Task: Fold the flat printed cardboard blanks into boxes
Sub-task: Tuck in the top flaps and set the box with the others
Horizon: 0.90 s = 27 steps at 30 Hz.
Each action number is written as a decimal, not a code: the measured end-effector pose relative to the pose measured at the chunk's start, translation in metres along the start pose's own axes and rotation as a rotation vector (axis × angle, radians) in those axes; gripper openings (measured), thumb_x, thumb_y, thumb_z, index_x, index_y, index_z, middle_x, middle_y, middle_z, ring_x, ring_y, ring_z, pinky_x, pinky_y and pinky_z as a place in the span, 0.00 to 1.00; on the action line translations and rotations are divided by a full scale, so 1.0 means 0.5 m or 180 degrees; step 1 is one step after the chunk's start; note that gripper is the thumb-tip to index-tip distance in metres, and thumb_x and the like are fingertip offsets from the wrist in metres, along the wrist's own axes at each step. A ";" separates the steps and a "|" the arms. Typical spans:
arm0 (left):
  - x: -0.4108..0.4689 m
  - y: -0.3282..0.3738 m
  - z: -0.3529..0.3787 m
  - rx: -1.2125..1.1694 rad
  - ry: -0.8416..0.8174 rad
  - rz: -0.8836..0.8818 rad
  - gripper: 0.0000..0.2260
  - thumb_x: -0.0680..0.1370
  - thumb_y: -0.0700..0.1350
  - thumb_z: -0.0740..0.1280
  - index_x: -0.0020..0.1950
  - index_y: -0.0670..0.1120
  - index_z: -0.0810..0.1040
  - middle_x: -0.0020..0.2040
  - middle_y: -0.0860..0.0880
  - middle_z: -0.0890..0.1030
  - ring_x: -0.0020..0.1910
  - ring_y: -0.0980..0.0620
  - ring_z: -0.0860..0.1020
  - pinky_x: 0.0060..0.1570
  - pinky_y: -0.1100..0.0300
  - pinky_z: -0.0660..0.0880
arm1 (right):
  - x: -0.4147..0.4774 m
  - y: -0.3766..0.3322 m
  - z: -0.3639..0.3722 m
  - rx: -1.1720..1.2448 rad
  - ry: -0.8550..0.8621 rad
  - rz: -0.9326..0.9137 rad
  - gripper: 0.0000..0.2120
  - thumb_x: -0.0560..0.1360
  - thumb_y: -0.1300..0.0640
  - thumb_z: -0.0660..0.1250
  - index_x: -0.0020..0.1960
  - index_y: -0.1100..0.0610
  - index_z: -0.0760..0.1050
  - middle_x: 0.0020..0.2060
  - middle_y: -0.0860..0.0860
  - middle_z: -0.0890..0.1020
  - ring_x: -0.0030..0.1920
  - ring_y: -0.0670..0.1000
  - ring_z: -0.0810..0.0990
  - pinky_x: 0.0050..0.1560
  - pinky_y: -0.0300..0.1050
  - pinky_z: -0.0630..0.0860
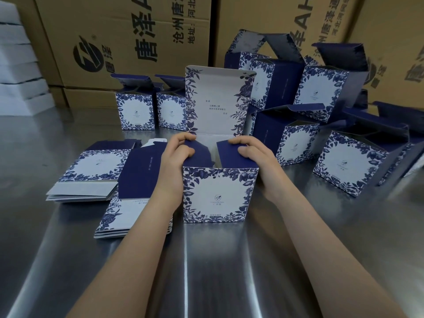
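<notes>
Stacked cartons [137, 31] printed 唐泽 stand behind the floral box [215, 193].

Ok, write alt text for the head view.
The left hand and right hand grip the navy side flaps of an upright blue-and-white floral cardboard box, lid raised, on a steel table. Flat blanks lie left; folded boxes stand behind and right.

Bare forearms [128, 260], bare left hand [175, 162] and right hand [258, 162].
</notes>
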<state>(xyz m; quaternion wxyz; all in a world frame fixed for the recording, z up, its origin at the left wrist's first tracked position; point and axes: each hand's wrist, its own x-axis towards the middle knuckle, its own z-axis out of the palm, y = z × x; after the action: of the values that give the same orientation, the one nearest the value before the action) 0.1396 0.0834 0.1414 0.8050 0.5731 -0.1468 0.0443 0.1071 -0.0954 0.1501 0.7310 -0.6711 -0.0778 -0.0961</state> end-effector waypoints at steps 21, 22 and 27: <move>-0.001 -0.004 -0.005 -0.0030 0.0031 0.0393 0.22 0.69 0.42 0.62 0.61 0.56 0.78 0.55 0.61 0.81 0.62 0.58 0.77 0.62 0.56 0.75 | -0.005 0.011 0.016 -0.0105 0.0447 -0.0518 0.21 0.71 0.56 0.64 0.60 0.39 0.72 0.63 0.47 0.75 0.68 0.51 0.72 0.69 0.52 0.70; -0.002 -0.003 -0.006 -0.0030 -0.0001 0.0472 0.19 0.69 0.41 0.62 0.59 0.52 0.78 0.52 0.60 0.82 0.56 0.59 0.79 0.54 0.62 0.76 | -0.004 0.012 0.015 -0.0127 0.0395 -0.0546 0.19 0.72 0.56 0.63 0.60 0.41 0.73 0.61 0.46 0.78 0.66 0.49 0.75 0.65 0.48 0.72; 0.003 -0.010 -0.008 -0.0083 0.0103 0.0480 0.09 0.79 0.37 0.64 0.51 0.50 0.79 0.62 0.54 0.79 0.59 0.57 0.79 0.54 0.62 0.77 | -0.008 0.009 0.016 -0.0249 0.0424 -0.0499 0.12 0.76 0.54 0.60 0.57 0.48 0.77 0.62 0.49 0.79 0.63 0.52 0.78 0.66 0.51 0.74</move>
<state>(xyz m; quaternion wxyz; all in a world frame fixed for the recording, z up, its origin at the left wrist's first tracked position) 0.1427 0.0854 0.1361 0.8091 0.5491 -0.1771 0.1121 0.1046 -0.0868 0.1454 0.6980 -0.6831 -0.0774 -0.2004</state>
